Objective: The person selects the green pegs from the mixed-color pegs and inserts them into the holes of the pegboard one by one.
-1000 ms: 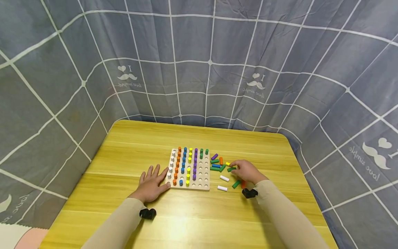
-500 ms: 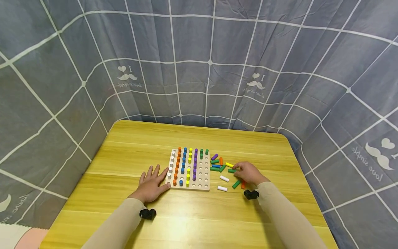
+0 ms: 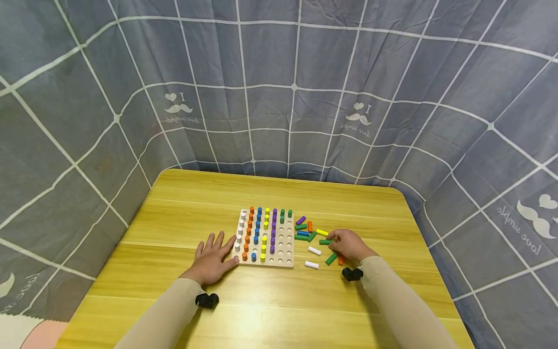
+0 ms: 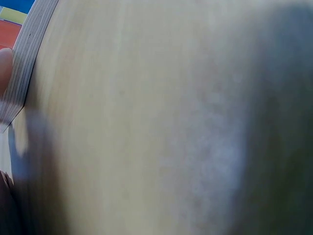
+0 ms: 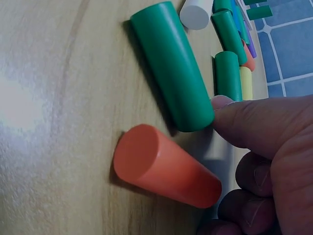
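Note:
My left hand [image 3: 210,262] lies on the table with fingers spread. Its thumb and forefinger touch the left edge of a wooden pegboard [image 3: 284,262]. The board's layered edge [image 4: 27,54] shows in the left wrist view, a fingertip [image 4: 5,68] against it. White, orange, blue, yellow, purple and green pegs stand in rows on the board. To its right, my right hand [image 3: 348,244] is over loose pegs, fingers bent. Its thumb is beside the end of a green peg [image 5: 173,68]; an orange peg [image 5: 164,164] lies below. Whether the fingertips pinch a peg is hidden.
More loose pegs lie between board and right hand, among them a yellow peg [image 3: 322,232], a blue peg [image 3: 302,233] and a white peg [image 3: 311,264]. Open holes show on the board's right side. A grey checked curtain [image 3: 270,106] surrounds the wooden table [image 3: 209,189].
My right hand has drawn slightly back and down from the yellow peg, which now shows in full. A green peg near the fingertips has shifted slightly. The left hand has not moved.

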{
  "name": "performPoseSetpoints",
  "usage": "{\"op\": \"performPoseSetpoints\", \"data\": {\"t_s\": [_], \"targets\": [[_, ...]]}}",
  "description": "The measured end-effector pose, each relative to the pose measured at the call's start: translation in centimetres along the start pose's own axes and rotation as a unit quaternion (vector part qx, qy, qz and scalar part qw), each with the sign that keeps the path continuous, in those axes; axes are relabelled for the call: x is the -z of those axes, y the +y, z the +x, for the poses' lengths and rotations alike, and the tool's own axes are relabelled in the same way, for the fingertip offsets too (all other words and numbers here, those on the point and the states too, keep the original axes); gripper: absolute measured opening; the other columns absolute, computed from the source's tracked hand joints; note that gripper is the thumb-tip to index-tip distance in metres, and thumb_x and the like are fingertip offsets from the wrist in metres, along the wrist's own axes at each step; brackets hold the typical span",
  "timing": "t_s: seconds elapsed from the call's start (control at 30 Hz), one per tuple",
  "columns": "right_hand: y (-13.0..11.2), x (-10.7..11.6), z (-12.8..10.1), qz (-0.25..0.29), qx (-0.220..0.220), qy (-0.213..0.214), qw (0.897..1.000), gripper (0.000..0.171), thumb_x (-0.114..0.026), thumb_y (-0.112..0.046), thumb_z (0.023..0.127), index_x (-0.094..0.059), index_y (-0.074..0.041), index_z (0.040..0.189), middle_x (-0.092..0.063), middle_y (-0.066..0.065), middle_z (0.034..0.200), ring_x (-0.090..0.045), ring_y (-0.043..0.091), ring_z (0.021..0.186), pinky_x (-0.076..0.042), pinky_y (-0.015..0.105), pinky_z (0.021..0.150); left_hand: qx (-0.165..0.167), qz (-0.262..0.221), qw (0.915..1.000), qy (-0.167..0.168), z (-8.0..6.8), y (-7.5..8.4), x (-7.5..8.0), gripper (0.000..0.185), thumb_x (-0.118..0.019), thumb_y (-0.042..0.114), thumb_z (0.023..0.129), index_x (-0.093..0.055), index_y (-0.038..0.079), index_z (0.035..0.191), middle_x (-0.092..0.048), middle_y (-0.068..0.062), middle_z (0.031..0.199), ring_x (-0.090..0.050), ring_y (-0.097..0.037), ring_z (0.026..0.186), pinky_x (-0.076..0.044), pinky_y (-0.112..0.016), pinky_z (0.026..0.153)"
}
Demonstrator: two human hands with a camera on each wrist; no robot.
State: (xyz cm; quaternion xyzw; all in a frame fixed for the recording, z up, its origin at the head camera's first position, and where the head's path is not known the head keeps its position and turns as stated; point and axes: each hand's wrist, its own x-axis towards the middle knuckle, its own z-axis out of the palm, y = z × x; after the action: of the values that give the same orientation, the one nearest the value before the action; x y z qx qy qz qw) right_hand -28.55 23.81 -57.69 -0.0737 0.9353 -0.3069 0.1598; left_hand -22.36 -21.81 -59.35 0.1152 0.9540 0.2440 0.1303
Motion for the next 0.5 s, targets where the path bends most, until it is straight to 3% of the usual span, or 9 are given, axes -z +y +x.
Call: {"op": "performPoseSetpoints", "data": {"t_s": [0.5], "targets": [[0.15,-0.07,-0.13,0.013,0.007,-0.003,1.0,0.012,-0.072,-0.011,0.099,-0.075,-0.008,0.11,-0.062,0.004,0.077,-0.053,0.017,0.065,-0.045,0.029,0.061,0.004,0.008,1.0,0.0,0.15,-0.18,-0.25,0.081,-0.045,0.068,0.105,-0.022,0.025,0.17,-0.005,-0.021,0.177,0.005,-0.052,0.162,0.005,-0.073,0.124]]}}
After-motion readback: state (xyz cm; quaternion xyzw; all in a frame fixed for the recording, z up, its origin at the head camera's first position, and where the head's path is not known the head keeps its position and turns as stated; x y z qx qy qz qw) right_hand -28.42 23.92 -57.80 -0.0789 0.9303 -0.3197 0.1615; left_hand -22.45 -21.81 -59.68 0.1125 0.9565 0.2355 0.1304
